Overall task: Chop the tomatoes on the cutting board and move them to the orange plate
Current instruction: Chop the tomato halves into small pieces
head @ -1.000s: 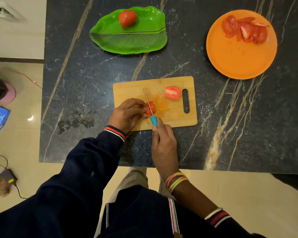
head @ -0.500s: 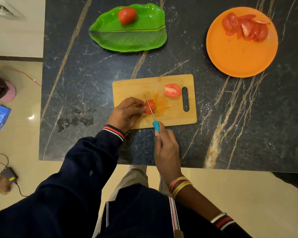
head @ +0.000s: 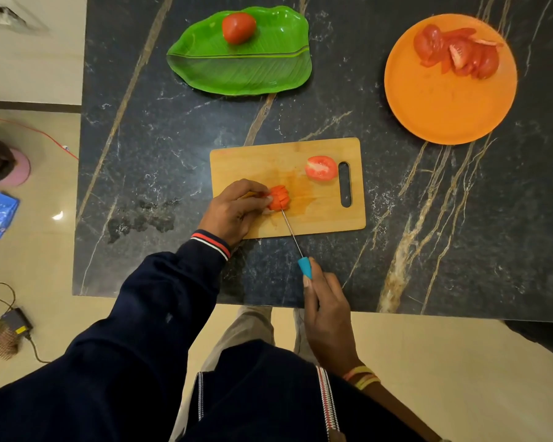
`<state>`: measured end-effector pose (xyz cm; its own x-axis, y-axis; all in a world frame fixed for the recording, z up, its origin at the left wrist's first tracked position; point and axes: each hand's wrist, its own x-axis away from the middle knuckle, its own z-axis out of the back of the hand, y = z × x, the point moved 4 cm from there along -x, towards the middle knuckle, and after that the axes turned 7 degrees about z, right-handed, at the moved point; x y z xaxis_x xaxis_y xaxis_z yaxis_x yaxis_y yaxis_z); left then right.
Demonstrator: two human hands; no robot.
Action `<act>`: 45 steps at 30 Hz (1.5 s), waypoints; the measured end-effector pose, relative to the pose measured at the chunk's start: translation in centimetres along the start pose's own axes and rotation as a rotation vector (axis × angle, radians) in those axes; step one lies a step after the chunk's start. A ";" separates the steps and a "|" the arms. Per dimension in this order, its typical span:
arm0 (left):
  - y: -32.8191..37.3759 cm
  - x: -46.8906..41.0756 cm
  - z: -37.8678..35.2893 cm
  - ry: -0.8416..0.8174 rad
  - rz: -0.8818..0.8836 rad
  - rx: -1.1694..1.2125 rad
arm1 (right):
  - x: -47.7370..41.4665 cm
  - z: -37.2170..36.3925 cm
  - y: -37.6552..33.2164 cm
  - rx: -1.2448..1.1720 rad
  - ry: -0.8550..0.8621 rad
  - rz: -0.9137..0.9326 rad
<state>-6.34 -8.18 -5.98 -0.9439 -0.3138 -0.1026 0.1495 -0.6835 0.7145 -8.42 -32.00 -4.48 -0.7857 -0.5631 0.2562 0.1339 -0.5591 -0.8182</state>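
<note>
Head view: my right hand (head: 328, 317) clamped on knife (head: 305, 267) handle, just off cutting board (head: 253, 161) near edge. My left hand (head: 233, 208) pinches sliced tomato half (head: 280, 197) at board's near-left. Uncut half (head: 321, 167) beside board's slot. Orange plate (head: 444, 106) beyond board, right. Risk: blade tip close to left hand; wet slices slip, cut follows.
</note>
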 end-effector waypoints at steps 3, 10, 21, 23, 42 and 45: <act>0.0 0.2 0.1 0.009 0.016 0.004 | -0.1 0.1 -0.2 -0.009 0.008 -0.002; -0.3 1.1 0.5 0.088 0.115 -0.027 | -0.5 0.8 -1.7 -0.056 0.064 0.086; -0.2 1.3 0.6 0.131 0.140 0.005 | -2.7 -1.4 -3.0 -0.024 0.105 0.109; -0.3 1.2 0.5 0.133 0.136 0.007 | -2.6 -1.7 -2.9 -0.010 0.115 0.100; -0.8 1.3 0.2 0.119 0.074 0.031 | -5.6 -3.2 -4.3 0.010 0.142 0.068; -0.7 1.3 0.1 0.140 0.077 0.037 | -5.7 -3.3 -4.3 0.011 0.139 0.063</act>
<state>-7.73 -8.04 -6.59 -0.8796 -0.4548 -0.1397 0.2067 -0.6298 0.7487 -6.52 -24.40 -4.16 -0.8516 -0.5079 0.1296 0.1917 -0.5319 -0.8248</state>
